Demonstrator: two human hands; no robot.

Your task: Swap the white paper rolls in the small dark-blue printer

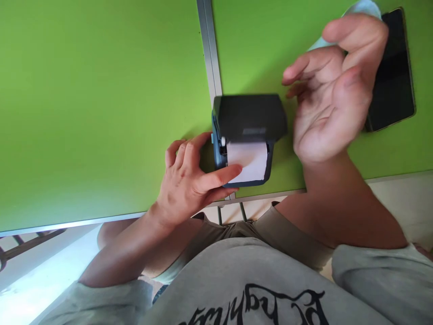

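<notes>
A small dark blue device with a raised black lid (pixel 250 117) stands near the table's front edge. White paper (pixel 252 158) lies inside its opened compartment. My left hand (pixel 189 176) grips the device from its left side, the thumb resting on the white paper and the other fingers behind and along the side. Raised to the right of the device, my right hand (pixel 334 85) has its palm turned up and its fingers apart and loosely bent, with nothing in it.
The green table (pixel 101 108) has a metal strip (pixel 210 54) running across it. At the right lies a dark phone or tablet (pixel 392 76). A pale blue item (pixel 363 8), partly hidden, is behind my right hand. The table's front edge runs just below the device.
</notes>
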